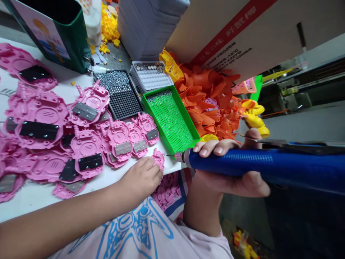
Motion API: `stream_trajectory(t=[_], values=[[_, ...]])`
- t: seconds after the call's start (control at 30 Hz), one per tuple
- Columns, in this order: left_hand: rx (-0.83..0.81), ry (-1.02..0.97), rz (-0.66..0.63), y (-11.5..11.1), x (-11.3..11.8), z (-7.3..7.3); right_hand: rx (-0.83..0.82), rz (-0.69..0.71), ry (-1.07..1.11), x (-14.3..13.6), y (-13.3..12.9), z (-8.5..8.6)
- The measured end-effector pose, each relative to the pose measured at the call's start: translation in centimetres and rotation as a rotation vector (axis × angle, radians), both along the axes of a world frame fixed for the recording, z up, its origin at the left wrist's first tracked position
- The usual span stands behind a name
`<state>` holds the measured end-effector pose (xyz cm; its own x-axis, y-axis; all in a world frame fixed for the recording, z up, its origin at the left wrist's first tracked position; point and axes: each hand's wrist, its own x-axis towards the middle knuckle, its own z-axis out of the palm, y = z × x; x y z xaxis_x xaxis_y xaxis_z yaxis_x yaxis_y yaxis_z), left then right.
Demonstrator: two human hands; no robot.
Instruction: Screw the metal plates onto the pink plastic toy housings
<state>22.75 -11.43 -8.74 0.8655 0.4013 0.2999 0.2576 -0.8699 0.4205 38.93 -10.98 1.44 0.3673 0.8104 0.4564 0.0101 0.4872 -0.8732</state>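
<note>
**Blue driver clamped, pink plastic under fingers**

My right hand wraps a smooth blue cylindrical driver, metal nose just beside the ridged pink piece at my left fingertips. My left hand's fingers lie together; its thumb is hidden, so I cannot tell if they clamp. Beyond them, a perforated green tray and curved orange parts crowd in.
</note>
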Motion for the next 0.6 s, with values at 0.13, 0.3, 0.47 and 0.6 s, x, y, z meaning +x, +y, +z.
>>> stream_trajectory(t=[0.13, 0.3, 0.47, 0.6], values=[[-0.089, -0.049, -0.059, -0.1, -0.3, 0.4, 0.0, 0.03, 0.036, -0.4, -0.4, 0.0], [-0.007, -0.206, -0.142, 0.1, -0.4, 0.8, 0.033, 0.013, 0.044, -0.3, -0.4, -0.2], [0.14, -0.008, 0.292, 0.9, 0.2, 2.3, 0.081, -0.121, -0.021, 1.0, 0.6, 0.5], [0.025, 0.361, 0.437, 1.6, 1.3, 3.8, 0.076, -0.246, 0.038, 1.7, 2.7, 0.1]])
